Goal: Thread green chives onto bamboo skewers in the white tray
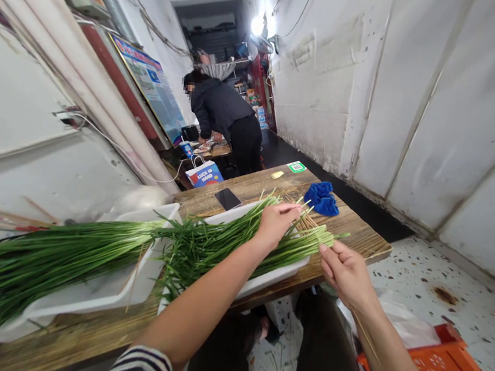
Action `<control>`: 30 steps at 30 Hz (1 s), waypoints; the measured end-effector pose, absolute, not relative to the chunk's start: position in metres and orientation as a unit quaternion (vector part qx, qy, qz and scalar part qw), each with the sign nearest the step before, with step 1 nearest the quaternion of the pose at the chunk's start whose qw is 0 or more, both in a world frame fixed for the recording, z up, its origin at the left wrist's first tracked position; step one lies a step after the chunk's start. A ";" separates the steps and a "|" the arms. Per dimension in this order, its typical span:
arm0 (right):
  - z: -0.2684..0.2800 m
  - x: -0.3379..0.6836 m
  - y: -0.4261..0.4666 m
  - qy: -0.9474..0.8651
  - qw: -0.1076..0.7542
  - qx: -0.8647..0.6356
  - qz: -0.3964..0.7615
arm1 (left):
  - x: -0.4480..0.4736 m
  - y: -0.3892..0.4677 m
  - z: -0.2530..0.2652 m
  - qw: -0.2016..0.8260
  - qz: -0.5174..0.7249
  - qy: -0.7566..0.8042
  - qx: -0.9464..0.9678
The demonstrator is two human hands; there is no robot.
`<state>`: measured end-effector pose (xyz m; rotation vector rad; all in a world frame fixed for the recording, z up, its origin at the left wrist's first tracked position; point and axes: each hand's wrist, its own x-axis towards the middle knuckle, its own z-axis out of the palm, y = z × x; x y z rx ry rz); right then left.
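Green garlic chives [219, 244] lie in a white tray [259, 282], their pale stalk ends pointing right. Above that bunch, my left hand [275, 224] is closed in a pinch on a chive stalk whose pale tip sticks out past the fingers. My right hand [347, 270] is closed at the stalk ends of the bunch. A thin bamboo skewer [365, 335] runs back from its palm along the wrist; the skewer's front end is hidden by the fingers. More bamboo skewers [308, 221] lie beyond the stalks, between my hands.
Another white tray [130, 288] on the left holds a larger chive bunch [59, 248]. On the wooden table [257, 180] are a phone [227, 199], a blue cloth [322, 198] and a green code card [296, 167]. An orange crate [449, 366] stands low right. Another person [224, 112] bends over farther back.
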<state>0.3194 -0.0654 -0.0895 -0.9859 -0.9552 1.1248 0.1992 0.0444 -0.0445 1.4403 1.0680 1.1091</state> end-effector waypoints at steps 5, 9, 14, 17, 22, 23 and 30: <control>-0.088 0.319 -0.066 -0.421 0.631 -0.432 0.487 | 0.200 0.045 -0.045 0.481 0.465 0.447 0.593; -0.089 0.320 -0.066 -0.423 0.628 -0.435 0.489 | 0.200 0.044 -0.044 0.479 0.468 0.444 0.595; -0.089 0.320 -0.065 -0.423 0.626 -0.433 0.491 | 0.199 0.044 -0.043 0.478 0.467 0.449 0.593; -0.089 0.320 -0.065 -0.424 0.627 -0.432 0.491 | 0.198 0.045 -0.044 0.474 0.462 0.446 0.603; -0.089 0.320 -0.066 -0.421 0.629 -0.429 0.494 | 0.197 0.046 -0.046 0.469 0.464 0.440 0.609; -0.089 0.320 -0.066 -0.419 0.629 -0.430 0.494 | 0.197 0.046 -0.047 0.468 0.464 0.440 0.610; -0.087 0.319 -0.066 -0.418 0.628 -0.437 0.490 | 0.197 0.047 -0.047 0.463 0.463 0.442 0.613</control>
